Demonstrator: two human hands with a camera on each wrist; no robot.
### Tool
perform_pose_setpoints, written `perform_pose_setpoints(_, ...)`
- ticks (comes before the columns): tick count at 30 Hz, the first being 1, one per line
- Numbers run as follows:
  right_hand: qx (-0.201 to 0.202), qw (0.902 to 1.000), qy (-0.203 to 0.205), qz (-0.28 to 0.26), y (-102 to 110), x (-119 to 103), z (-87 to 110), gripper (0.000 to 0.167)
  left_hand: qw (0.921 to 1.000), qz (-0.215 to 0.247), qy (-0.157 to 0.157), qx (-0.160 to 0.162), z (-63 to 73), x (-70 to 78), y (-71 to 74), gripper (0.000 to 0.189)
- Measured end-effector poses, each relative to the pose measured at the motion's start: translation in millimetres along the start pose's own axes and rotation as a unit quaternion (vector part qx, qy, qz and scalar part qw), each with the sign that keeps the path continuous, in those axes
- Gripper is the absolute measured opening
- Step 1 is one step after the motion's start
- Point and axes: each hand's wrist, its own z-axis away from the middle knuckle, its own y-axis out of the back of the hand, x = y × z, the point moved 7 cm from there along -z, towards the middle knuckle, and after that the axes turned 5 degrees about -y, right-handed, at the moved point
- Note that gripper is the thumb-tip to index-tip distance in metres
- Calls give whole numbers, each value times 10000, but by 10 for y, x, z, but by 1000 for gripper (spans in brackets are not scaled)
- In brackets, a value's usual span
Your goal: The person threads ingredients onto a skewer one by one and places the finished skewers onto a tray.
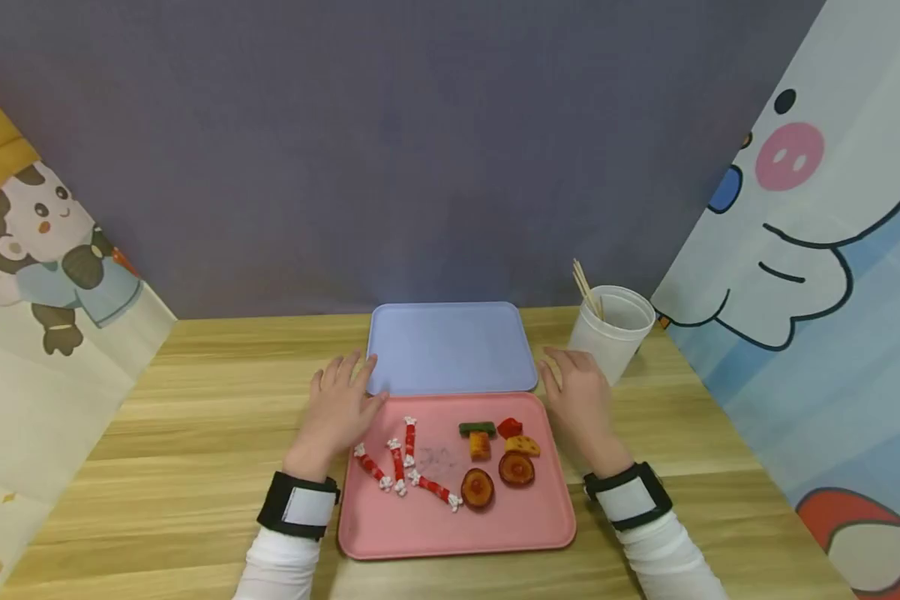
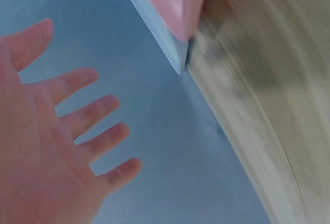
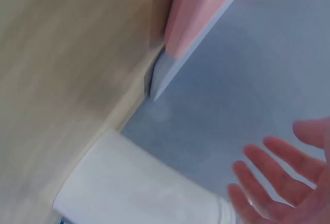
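Two bare hands flank a pink tray [image 1: 390, 536] on a wooden table [image 1: 187, 467], as I watch from my remote post through the worn cameras. The left hand [image 1: 337, 412], fingers spread and holding nothing, hovers by the tray's far left corner; whether its thumb brushes the rim, I cannot tell. The right hand [image 1: 585, 402], its fingers loosely extended and likewise without a load, is just outside the far right corner, with a white cup [image 1: 606, 342] close behind it.

Four red-and-white pieces [image 1: 410, 443] lie scattered toward the tray's left edge. Nearer the right edge sit a green piece [image 1: 477, 428], an orange piece [image 1: 480, 447], a red piece [image 1: 510, 427], a yellow piece [image 1: 522, 446] and two round brown pieces [image 1: 517, 470]. The tray's raised rim, I judge, serves to keep such small items from rolling off — and its place between the forearms puts them all within easy reach.

A blue tray [image 1: 450, 348] lies behind, its near edge meeting the pink one's far edge, probably so that the two can be worked as neighbors. Thin sticks [image 1: 586, 286] lean inside the cup, near the table's far right corner — stored upright, I would guess, for easy picking.
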Motion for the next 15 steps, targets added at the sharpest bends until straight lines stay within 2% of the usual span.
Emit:
perform_pose_setpoints(4,744,9970,-108,-163,176,96,-72,19,9999,-100,-8,7,25,-74,14,61)
perform_pose_setpoints(15,1945,9798,-468,29,526,371,-140,22,9986,-498,-125,81,139,-308,115,58)
